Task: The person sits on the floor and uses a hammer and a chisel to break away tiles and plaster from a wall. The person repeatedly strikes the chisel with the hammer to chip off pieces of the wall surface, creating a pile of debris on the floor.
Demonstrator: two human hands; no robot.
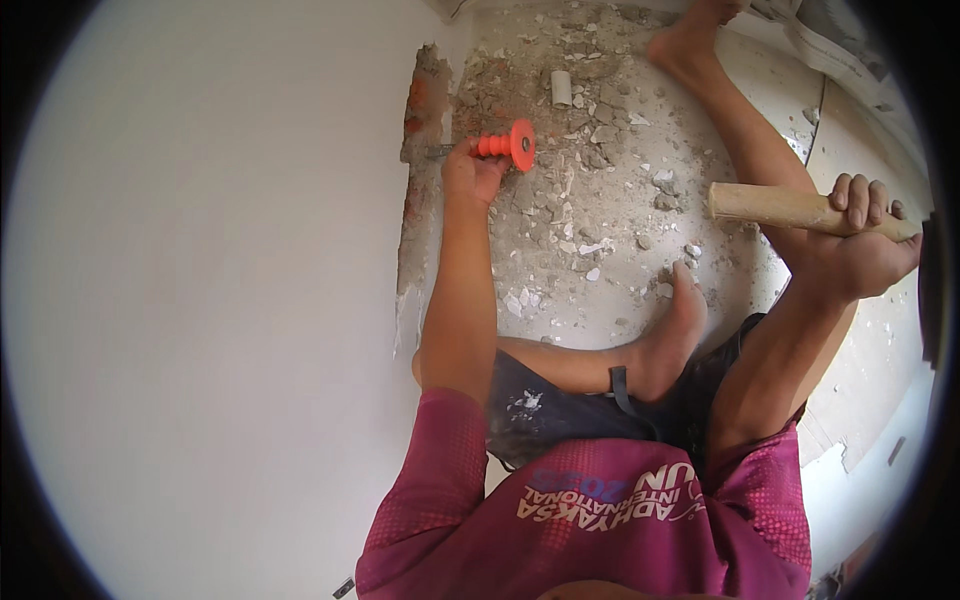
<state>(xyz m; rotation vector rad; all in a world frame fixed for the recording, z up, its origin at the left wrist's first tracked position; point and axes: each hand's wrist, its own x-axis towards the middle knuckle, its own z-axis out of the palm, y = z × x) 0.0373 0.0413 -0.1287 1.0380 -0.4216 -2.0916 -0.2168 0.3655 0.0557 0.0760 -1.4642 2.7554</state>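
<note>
My left hand is closed round a chisel with a ribbed orange grip and a round orange guard. Its metal blade points left at the broken strip of wall, where grey mortar and reddish brick show; whether the tip touches cannot be told. On the right, raised above my bent leg, my right hand grips a hammer by its pale wooden handle. The dark hammer head is partly cut off at the right rim of the view.
A smooth white wall fills the left side. Broken mortar and plaster chips litter the floor, with a short white pipe piece among them. My bare feet rest amid the rubble. A pale sheet lies at the far right.
</note>
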